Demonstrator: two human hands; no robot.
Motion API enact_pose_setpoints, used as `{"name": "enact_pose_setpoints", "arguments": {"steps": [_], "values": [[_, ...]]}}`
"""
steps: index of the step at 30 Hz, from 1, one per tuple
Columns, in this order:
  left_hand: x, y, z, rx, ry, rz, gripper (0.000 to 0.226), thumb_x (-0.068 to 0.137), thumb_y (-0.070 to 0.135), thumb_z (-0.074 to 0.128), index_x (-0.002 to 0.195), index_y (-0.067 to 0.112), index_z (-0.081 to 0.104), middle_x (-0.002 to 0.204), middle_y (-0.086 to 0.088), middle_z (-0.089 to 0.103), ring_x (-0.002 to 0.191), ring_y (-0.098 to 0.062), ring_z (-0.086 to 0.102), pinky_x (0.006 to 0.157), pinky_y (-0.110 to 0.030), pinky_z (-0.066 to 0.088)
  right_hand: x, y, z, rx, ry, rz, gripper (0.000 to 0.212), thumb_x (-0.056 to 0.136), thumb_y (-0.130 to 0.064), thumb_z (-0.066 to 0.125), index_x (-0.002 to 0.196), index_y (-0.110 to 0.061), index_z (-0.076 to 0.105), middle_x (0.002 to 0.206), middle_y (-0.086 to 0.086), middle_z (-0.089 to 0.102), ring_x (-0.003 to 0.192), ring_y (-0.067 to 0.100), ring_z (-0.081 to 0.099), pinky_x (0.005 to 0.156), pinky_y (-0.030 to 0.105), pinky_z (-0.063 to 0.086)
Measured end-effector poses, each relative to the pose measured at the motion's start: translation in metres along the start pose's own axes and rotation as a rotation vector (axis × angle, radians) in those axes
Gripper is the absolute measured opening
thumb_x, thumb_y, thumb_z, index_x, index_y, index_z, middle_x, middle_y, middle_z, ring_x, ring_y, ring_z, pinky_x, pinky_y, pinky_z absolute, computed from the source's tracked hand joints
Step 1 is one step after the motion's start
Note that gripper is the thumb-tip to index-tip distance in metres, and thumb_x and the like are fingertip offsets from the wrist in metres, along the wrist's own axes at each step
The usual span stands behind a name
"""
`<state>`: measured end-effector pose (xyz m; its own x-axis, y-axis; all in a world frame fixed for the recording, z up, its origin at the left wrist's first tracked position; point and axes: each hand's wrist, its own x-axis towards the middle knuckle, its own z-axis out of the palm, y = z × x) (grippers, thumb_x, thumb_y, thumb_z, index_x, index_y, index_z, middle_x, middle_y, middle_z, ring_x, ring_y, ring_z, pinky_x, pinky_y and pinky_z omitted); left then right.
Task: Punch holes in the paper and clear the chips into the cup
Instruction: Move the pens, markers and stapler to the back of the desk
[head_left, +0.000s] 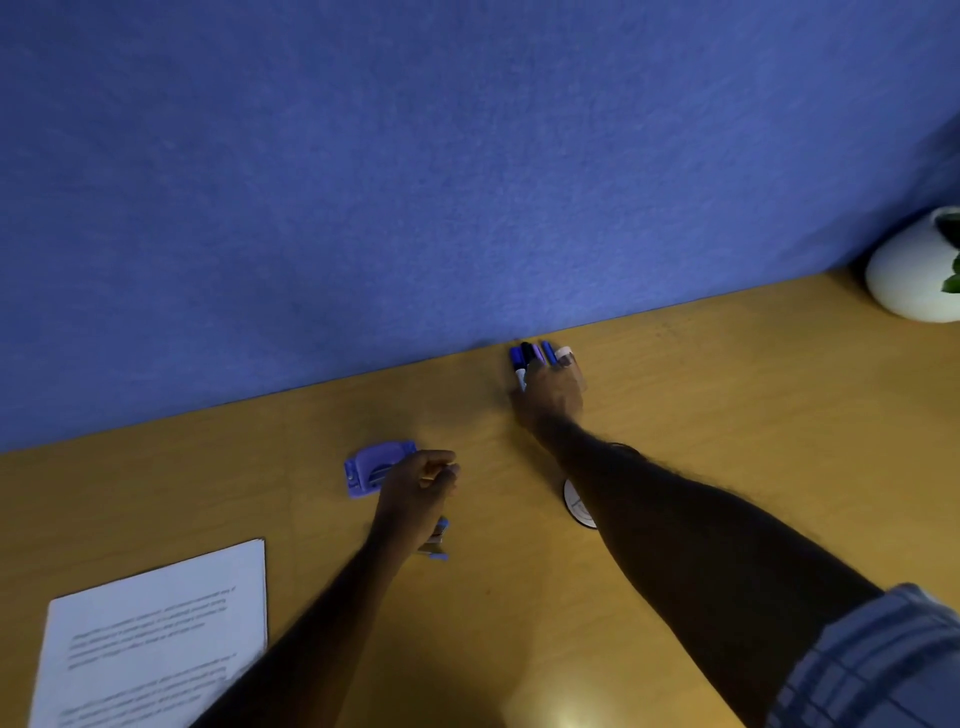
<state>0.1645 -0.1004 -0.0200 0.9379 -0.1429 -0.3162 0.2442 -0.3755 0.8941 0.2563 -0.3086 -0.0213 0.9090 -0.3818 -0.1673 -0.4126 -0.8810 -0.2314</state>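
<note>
Our white printed paper stack lies near-left on the tan wooden desk, text unreadable. Our left hand curls beside the purple plastic hole punch, grip uncertain; our right hand grips the clear plastic cup of blue markers.

One head-worn wide-angle view, looking forward and down from above the near side of the wooden desk, facing the blue partition along its far edge; close, desk filling the lower half
</note>
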Motion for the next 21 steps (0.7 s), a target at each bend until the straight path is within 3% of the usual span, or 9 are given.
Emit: {"name": "enact_pose_setpoints", "arguments": {"steps": [4, 8, 14, 21], "values": [[-0.007, -0.005, -0.006, 0.110, -0.058, 0.040, 0.019, 0.092, 0.020, 0.062, 0.111, 0.022, 0.063, 0.098, 0.005, 0.065, 0.078, -0.013, 0.069, 0.057, -0.021, 0.058, -0.023, -0.005, -0.001, 0.042, -0.063, -0.139, 0.036, 0.092, -0.026, 0.059, 0.124, -0.010, 0.054, 0.120, 0.011, 0.061, 0.110, 0.027, 0.059, 0.089, 0.039, 0.054], [-0.019, -0.017, -0.021, 0.336, -0.127, 0.133, 0.024, 0.091, 0.014, 0.062, 0.114, 0.021, 0.062, 0.099, 0.009, 0.066, 0.083, 0.003, 0.065, 0.063, -0.010, 0.051, -0.055, -0.011, 0.003, 0.054, -0.101, -0.307, 0.030, 0.092, -0.030, 0.058, 0.118, -0.015, 0.056, 0.114, 0.007, 0.062, 0.100, 0.023, 0.062, 0.079, 0.038, 0.057], [-0.048, -0.044, -0.050, 0.520, -0.112, 0.261, 0.014, 0.088, 0.018, 0.064, 0.099, 0.027, 0.063, 0.097, 0.013, 0.063, 0.090, -0.001, 0.061, 0.080, -0.022, 0.053, -0.104, -0.017, 0.021, 0.073, -0.218, -0.559, 0.028, 0.093, -0.031, 0.059, 0.115, -0.014, 0.061, 0.118, 0.006, 0.060, 0.108, 0.022, 0.057, 0.086, 0.037, 0.053], [-0.083, -0.074, -0.071, 0.632, -0.027, 0.237, 0.039, 0.088, 0.021, 0.066, 0.125, 0.015, 0.058, 0.125, -0.004, 0.059, 0.116, -0.017, 0.056, 0.099, -0.035, 0.049, -0.155, -0.027, 0.046, -0.001, -0.343, -0.742, 0.047, 0.082, -0.047, 0.069, 0.118, -0.018, 0.060, 0.123, 0.007, 0.052, 0.113, 0.023, 0.046, 0.091, 0.039, 0.046]]}}
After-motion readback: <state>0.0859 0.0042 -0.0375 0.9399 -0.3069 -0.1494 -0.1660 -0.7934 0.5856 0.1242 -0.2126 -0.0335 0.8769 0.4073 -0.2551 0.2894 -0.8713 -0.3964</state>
